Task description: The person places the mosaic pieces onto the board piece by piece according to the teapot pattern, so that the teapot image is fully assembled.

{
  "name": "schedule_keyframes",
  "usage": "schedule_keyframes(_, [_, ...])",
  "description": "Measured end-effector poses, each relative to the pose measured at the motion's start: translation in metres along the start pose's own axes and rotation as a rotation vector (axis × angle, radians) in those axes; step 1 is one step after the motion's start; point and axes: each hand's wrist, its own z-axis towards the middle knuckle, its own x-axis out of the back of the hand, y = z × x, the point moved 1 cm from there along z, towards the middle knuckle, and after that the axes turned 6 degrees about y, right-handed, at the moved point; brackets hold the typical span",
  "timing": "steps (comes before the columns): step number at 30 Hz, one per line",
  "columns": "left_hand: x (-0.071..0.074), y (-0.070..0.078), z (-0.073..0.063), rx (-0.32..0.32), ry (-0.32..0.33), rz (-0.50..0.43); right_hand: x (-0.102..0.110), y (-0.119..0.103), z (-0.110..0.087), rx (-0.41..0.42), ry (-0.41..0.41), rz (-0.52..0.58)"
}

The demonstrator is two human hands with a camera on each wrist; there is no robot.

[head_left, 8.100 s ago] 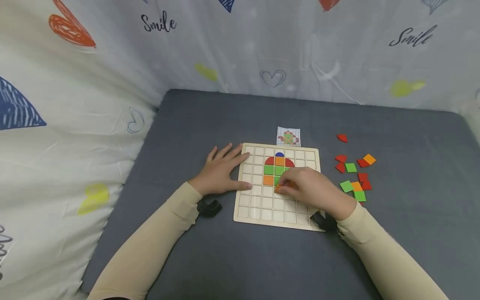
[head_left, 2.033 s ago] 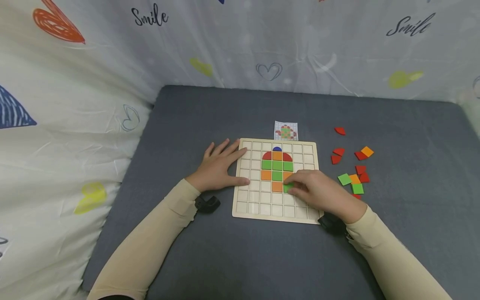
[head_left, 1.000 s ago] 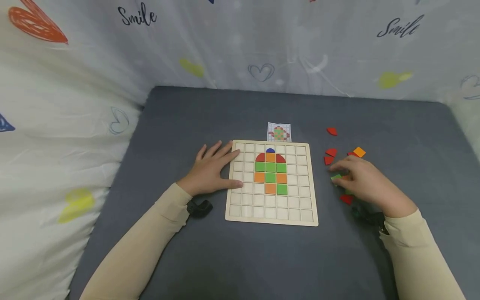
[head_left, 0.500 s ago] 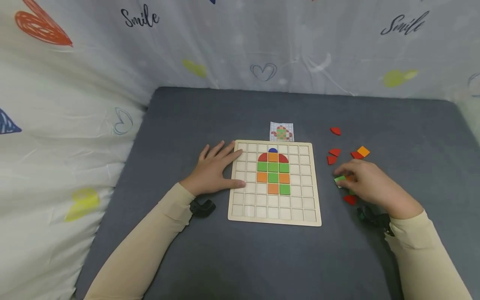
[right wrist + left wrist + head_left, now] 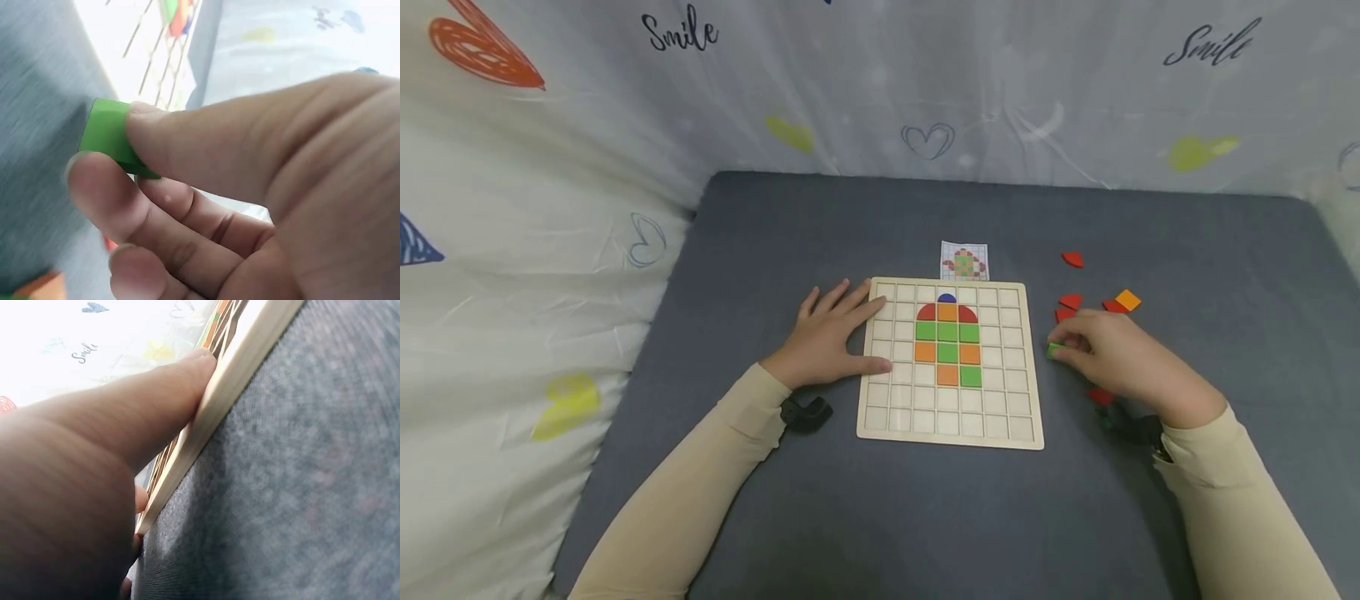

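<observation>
A pale wooden grid board (image 5: 898, 421) lies on the dark grey table, with green, orange, red and blue pieces set in its middle columns. My left hand (image 5: 826, 342) rests on the board's left edge, fingers spread; in the left wrist view the thumb (image 5: 169, 387) presses over the wooden rim (image 5: 219, 394). To the right of the board, my right hand (image 5: 1112, 358) pinches a green square tile (image 5: 107, 131) between thumb and index finger. That tile (image 5: 1052, 351) shows only partly past the fingertips in the head view.
A small pattern card (image 5: 965, 261) lies just behind the board. Around the right hand are loose red pieces, among them a red quarter-round piece (image 5: 1072, 260), and an orange square tile (image 5: 1127, 300). A patterned white cloth (image 5: 1000, 83) hangs behind the table.
Over the last two seconds, my right hand left a green tile in the board, reached to the loose pieces and took another green tile, now shifting left. The left hand stayed on the board.
</observation>
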Motion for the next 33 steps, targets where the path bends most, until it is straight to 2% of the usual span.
schedule_keyframes(6, [0.001, -0.001, 0.002, 0.006, -0.001, 0.003, 0.000, -0.022, 0.014, 0.039, 0.007, 0.019])
schedule_keyframes(11, [0.001, 0.000, 0.002, 0.000, 0.000, -0.003, -0.006, -0.039, 0.029, 0.063, -0.018, 0.039])
schedule_keyframes(19, [0.004, 0.000, 0.003, -0.012, 0.005, -0.008, -0.011, -0.057, 0.045, 0.088, -0.032, 0.092])
schedule_keyframes(29, [0.001, -0.001, 0.001, -0.005, -0.014, -0.005, -0.034, -0.080, 0.048, 0.158, -0.030, 0.191])
schedule_keyframes(33, [0.001, -0.001, 0.002, 0.001, -0.011, -0.009, -0.042, -0.089, 0.049, 0.200, 0.001, 0.208])
